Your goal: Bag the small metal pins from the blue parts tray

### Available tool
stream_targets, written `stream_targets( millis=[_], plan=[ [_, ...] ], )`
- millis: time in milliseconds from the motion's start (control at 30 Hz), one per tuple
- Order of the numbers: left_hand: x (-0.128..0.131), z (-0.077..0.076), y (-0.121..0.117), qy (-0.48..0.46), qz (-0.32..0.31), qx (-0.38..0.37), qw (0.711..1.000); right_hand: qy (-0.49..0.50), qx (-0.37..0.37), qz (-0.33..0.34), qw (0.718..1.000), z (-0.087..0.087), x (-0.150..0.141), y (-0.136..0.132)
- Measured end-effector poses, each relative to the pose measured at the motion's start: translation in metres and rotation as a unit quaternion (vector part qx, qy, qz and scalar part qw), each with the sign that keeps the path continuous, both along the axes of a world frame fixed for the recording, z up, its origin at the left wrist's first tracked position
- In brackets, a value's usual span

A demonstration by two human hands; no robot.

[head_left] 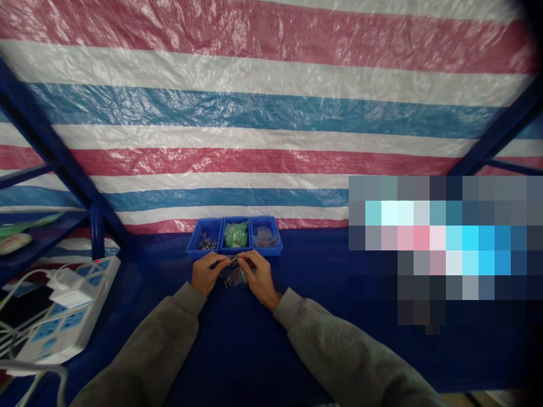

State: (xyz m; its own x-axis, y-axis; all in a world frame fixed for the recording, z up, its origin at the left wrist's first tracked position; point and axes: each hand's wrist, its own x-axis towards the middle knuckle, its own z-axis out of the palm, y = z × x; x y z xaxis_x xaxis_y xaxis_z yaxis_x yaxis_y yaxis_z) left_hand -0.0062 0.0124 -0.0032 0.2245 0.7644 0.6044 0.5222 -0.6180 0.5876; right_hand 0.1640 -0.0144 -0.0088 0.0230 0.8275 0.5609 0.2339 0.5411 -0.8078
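Note:
My left hand (207,273) and my right hand (258,279) meet above the blue tabletop, thumbs and forefingers pinched together. Between the fingertips is a small dark, thin piece (233,260), too small to name. Just under the hands lie several small black-and-silver pieces (226,280) and a bit of clear and green material (242,276), partly hidden by my right fingers. Right behind the hands are three joined blue bins: the left bin (190,246) has black-and-silver pieces, the middle bin (223,249) has green plastic-wrapped contents, the right bin (278,246) has greyish clear ones.
A white power strip (87,333) with plugged-in chargers (72,287) and cables lies at the left. Blue metal frame bars (97,232) rise on both sides. A striped plastic sheet (237,161) hangs behind the table. The right side is blurred by pixelation.

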Motion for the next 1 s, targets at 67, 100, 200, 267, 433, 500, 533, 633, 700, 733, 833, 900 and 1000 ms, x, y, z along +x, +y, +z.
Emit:
stream_targets(
  millis=[67,100,200,267,433,500,533,633,700,733,833,900,1000],
  plan=[
    [-0.0006,0.0001,0.0003,0.005,-0.010,0.016,1.000,-0.002,0.002,0.012,1.000,0.0019,-0.0003,-0.0006],
    [-0.0009,0.0002,0.0006,0.009,-0.013,0.022,1.000,-0.001,0.005,0.018,1.000,0.0027,-0.0003,-0.0007],
    [-0.0010,0.0008,0.0014,0.022,-0.012,0.029,0.999,0.002,-0.003,0.020,1.000,0.0034,0.0007,0.0000],
    [-0.0004,0.0015,0.0011,0.025,-0.015,0.024,0.999,0.004,-0.017,0.009,1.000,0.0030,0.0016,0.0010],
    [0.0012,0.0022,-0.0023,0.013,-0.027,0.006,1.000,0.003,-0.037,-0.005,0.999,0.0012,0.0019,0.0021],
    [0.0018,0.0017,-0.0037,0.020,-0.024,-0.001,0.999,0.002,-0.038,-0.003,0.999,0.0007,0.0017,0.0018],
    [0.0022,0.0013,-0.0043,0.023,-0.020,-0.004,1.000,0.001,-0.036,-0.001,0.999,0.0004,0.0016,0.0017],
    [0.0031,0.0004,-0.0051,0.017,0.001,-0.009,1.000,0.002,-0.023,0.004,1.000,-0.0005,0.0011,0.0016],
    [0.0031,-0.0006,-0.0050,0.012,0.010,-0.013,1.000,0.005,-0.013,0.006,1.000,-0.0010,0.0004,0.0017],
    [0.0029,-0.0012,-0.0048,0.011,0.013,-0.015,1.000,0.005,-0.009,0.005,1.000,-0.0011,0.0001,0.0016],
    [0.0013,-0.0035,-0.0040,0.003,0.024,-0.010,1.000,-0.003,0.000,0.007,1.000,-0.0009,-0.0007,0.0008],
    [0.0008,-0.0040,-0.0035,-0.009,0.032,-0.003,0.999,-0.009,0.006,0.009,1.000,-0.0008,-0.0010,0.0004],
    [0.0040,-0.0005,-0.0027,-0.027,0.043,-0.007,0.999,-0.006,0.009,0.011,1.000,-0.0028,-0.0018,0.0026]
  ],
)
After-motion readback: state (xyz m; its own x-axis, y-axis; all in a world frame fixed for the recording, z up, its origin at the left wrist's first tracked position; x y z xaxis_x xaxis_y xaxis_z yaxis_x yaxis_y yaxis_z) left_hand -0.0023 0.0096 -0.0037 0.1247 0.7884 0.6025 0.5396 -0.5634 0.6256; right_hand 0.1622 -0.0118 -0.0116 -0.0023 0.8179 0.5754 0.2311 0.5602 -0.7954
